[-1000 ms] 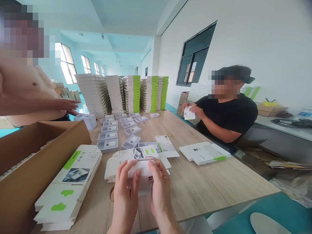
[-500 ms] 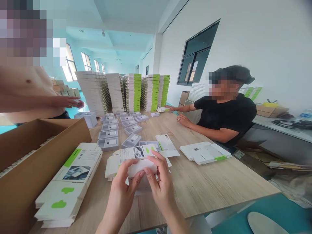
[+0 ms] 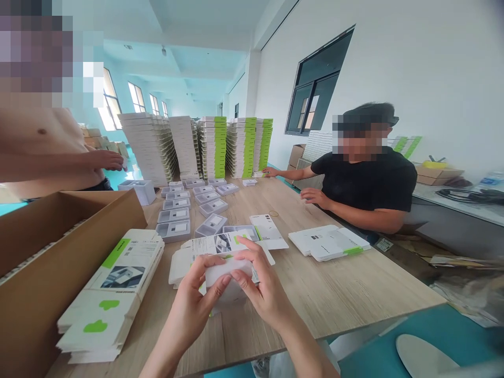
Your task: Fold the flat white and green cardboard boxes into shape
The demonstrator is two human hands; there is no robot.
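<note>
Fingers on both sides have shifted their hold on the white box (image 3: 227,276), which now sits between the left hand (image 3: 192,291) and the right hand (image 3: 263,281), both curled around it and gripping it just above the tabletop (image 3: 326,283). It looks light and fairly stiff, though thin card could dent, so its long sides seem the best place to hold it. Just beneath lies a printed carton sheet (image 3: 208,245). To the left are a stack of flat cartons (image 3: 112,294) and a brown cardboard box (image 3: 43,262); ahead, rows of gray trays (image 3: 173,229) lead to tall carton stacks (image 3: 244,147). A seated co-worker (image 3: 366,181) rests one hand (image 3: 313,198) on the tabletop.
</note>
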